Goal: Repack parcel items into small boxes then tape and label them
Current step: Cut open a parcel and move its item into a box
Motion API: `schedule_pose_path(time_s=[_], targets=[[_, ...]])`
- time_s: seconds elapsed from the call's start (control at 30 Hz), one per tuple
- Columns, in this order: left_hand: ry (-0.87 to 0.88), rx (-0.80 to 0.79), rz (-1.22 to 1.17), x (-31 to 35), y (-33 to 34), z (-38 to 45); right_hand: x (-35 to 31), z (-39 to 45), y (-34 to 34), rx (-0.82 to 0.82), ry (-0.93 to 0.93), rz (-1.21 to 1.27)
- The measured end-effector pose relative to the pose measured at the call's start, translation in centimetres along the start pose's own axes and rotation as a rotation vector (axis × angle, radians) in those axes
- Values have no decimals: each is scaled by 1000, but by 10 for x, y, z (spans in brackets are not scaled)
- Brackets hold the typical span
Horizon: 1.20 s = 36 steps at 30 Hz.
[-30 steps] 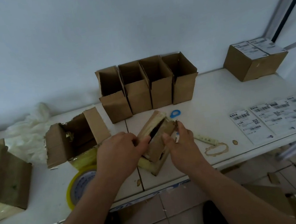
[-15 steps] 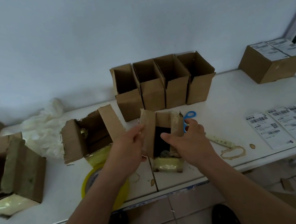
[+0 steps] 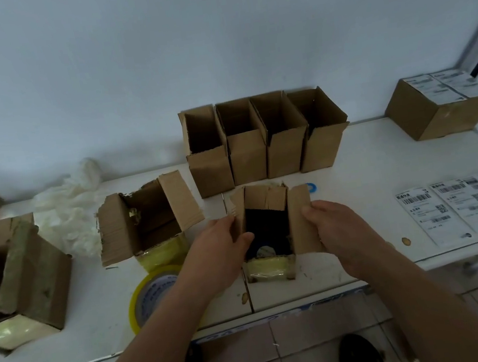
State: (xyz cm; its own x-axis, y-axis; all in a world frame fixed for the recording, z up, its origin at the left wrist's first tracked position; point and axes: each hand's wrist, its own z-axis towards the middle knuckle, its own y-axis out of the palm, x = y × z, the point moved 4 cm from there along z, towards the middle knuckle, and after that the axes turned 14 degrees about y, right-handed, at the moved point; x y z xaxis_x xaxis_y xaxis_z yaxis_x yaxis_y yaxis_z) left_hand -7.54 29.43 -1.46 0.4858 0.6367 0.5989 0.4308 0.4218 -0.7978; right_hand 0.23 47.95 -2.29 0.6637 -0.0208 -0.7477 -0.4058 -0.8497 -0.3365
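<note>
Since a second ago you have turned the parcel (image 3: 267, 231) upright on the table (image 3: 367, 170) and spread its flaps wide, where before it lay tilted and nearly closed between your palms. Your left hand (image 3: 220, 253) grips the left flap, thumb hooked over its edge into the opening; your right hand (image 3: 333, 226) pinches the right flap and pulls it outward. Between your hands the parcel stands open, its inside dark, with something pale and round low down that is too dim to name.

You look to be at the unpacking step: the parcel is opened but nothing has been lifted out. Next you will likely need one hand to steady the carton while the other reaches in for the contents.

Just beyond your hands stands a row of four small boxes (image 3: 266, 143), open and waiting. An opened carton (image 3: 142, 220) sits beyond your left hand, and the yellow tape roll (image 3: 152, 295) lies under your left forearm, close for sealing. Label sheets (image 3: 463, 206) lie past your right hand, and two labelled boxes (image 3: 440, 105) sit far beyond it.
</note>
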Motion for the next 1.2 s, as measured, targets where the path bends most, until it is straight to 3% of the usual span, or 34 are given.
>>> schedule_pose_path(time_s=[0.13, 0.3, 0.67, 0.93, 1.1, 1.2], targets=[[-6, -17, 5, 0, -1, -1, 5, 6, 1, -18, -56, -52], [-4, -6, -5, -1, -4, -3, -15, 1, 7, 98, -408, -351], [-13, -21, -47, -4, -7, -8, -29, 11, 22, 149, -339, -439], [-18, 3, -11, -8, -12, -14, -44, 19, 33, 208, -370, -632], [-60, 61, 13, -14, -15, -15, -54, 18, 37, 194, -468, -520], [-64, 77, 38, -16, -16, -17, -58, 22, 35, 176, -430, -378]])
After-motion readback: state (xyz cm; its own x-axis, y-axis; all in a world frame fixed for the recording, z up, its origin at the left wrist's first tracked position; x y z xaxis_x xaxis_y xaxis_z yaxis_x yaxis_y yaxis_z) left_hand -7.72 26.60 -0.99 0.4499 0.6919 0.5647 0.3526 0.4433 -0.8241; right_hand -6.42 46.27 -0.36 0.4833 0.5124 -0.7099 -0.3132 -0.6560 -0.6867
